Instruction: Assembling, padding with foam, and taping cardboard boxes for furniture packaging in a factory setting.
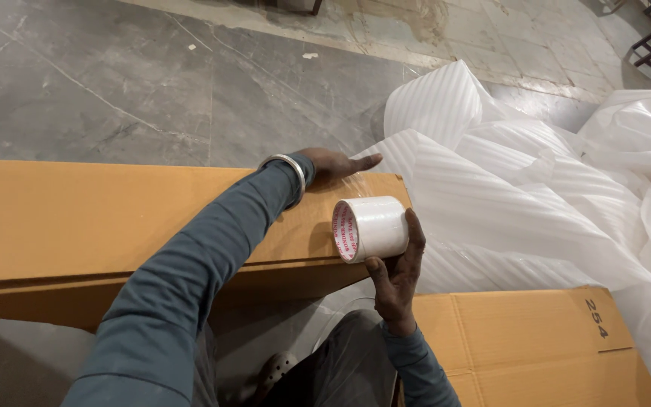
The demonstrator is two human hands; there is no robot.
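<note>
Taping a long cardboard box (114,218)
Right hand (397,275) grips a tape roll (371,227); left hand (333,164) lies flat, fingers spread, on the box beside white foam sheeting (506,196).

White cylindrical roll of clear packing tape (371,228): lying on its side, open core end with a red-printed inner ring facing left toward the camera. Held just above the near edge of the long flat brown corrugated cardboard box (77,218). A glossy strip of tape shows on the box's top face at its right end. Box lies horizontally across the view.
</note>
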